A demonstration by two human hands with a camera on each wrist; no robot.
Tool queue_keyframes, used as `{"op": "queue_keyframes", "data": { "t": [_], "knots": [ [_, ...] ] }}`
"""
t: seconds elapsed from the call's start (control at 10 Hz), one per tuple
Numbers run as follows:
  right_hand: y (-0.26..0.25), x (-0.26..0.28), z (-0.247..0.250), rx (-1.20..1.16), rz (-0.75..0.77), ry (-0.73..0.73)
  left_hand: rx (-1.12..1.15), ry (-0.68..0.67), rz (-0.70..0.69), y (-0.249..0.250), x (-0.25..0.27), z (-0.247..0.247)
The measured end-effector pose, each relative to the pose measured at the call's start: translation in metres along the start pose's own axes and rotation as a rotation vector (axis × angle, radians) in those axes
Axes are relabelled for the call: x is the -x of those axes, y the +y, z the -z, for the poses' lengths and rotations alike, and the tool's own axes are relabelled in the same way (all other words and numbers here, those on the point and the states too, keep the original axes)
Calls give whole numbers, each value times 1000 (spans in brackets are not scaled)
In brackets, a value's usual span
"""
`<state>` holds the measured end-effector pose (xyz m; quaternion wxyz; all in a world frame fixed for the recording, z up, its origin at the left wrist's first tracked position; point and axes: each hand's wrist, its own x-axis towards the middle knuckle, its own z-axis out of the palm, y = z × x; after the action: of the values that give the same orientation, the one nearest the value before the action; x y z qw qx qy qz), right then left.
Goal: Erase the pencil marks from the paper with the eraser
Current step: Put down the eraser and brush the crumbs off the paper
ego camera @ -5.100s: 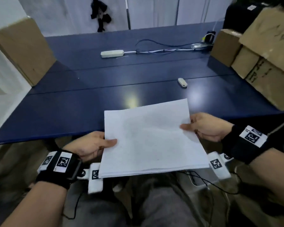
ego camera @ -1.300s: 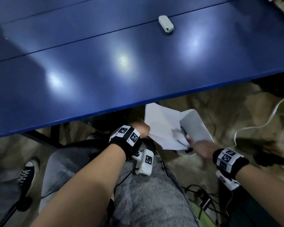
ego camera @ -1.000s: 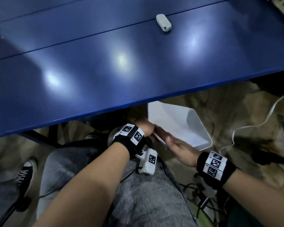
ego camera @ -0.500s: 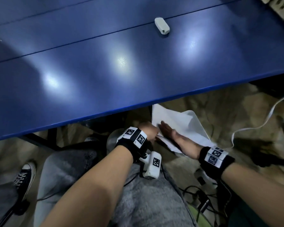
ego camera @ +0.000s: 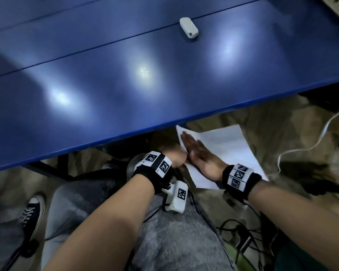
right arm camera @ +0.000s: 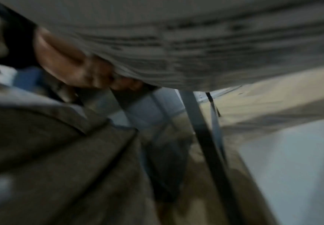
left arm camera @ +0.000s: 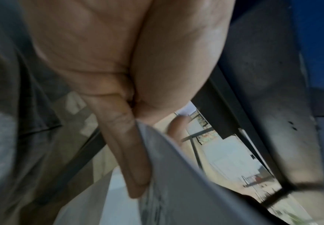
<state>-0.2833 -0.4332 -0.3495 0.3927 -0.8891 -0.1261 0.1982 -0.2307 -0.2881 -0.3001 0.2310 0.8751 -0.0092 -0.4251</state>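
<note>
The big dark blue worktop [ego camera: 110, 90] with a glossy surface fills the upper part of the head view, and its near edge runs across above my hands. Below this edge, over my lap in grey jeans [ego camera: 176, 241], I hold the white sheet of paper [ego camera: 225, 151]; it is not on the worktop but under its edge level, in the air between my knees and the floor. My right hand [ego camera: 201, 157] lies flat on top of the paper with the fingers [ego camera: 187, 140] straight and close together, the palm pressing on the sheet. My left hand [ego camera: 174, 156] is at the left edge of the paper, just beside the right one; in the left wrist view its fingers [left arm camera: 126, 146] go along the underside of the sheet and the thumb closes from above, so it pinches the paper [left arm camera: 176, 175]. The right wrist view is blurred, and it shows only the underside of the paper [right arm camera: 205, 45] with grey printed lines and the left hand [right arm camera: 76, 67] at its edge. The small white oval eraser [ego camera: 188, 30] lies alone far on the worktop, well apart from both hands and from the paper.
</note>
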Motion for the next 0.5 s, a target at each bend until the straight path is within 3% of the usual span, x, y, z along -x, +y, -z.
{"op": "queue_keyframes", "data": {
  "t": [0.1,0.2,0.3,0.4,0.5],
  "knots": [
    [41,2,-7,-98,-362,-150,-10,8,56,-4,2,2],
    [65,12,17,16,-689,-252,-34,6,81,-5,3,5],
    [48,10,36,6,-649,1,-52,28,77,0,4,6],
    [8,10,28,-362,-318,144,-87,66,39,9,6,3],
    [-2,11,-7,-288,-157,27,-156,93,19,15,11,4]
  ]
}}
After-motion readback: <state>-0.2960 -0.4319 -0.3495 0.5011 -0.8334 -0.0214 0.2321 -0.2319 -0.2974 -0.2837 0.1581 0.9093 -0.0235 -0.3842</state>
